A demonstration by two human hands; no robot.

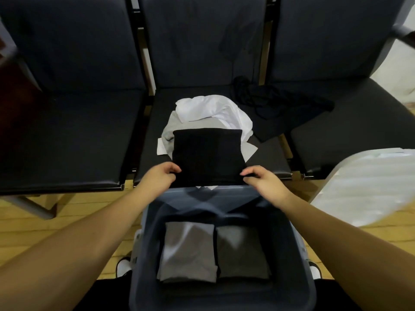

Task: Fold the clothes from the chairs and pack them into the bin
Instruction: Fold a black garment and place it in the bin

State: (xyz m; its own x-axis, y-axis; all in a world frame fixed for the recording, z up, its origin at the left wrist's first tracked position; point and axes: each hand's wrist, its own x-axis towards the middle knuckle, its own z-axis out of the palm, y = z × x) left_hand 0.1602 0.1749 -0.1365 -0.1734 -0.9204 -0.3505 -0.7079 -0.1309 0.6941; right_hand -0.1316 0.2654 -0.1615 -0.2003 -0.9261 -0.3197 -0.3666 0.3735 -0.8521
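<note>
Black folded garment (207, 157) is pinched at its near corners by left hand (157, 177) and right hand (263, 182).

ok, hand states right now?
Left hand: pinching the near left corner of the black fold.
Right hand: pinching its near right corner.
</note>
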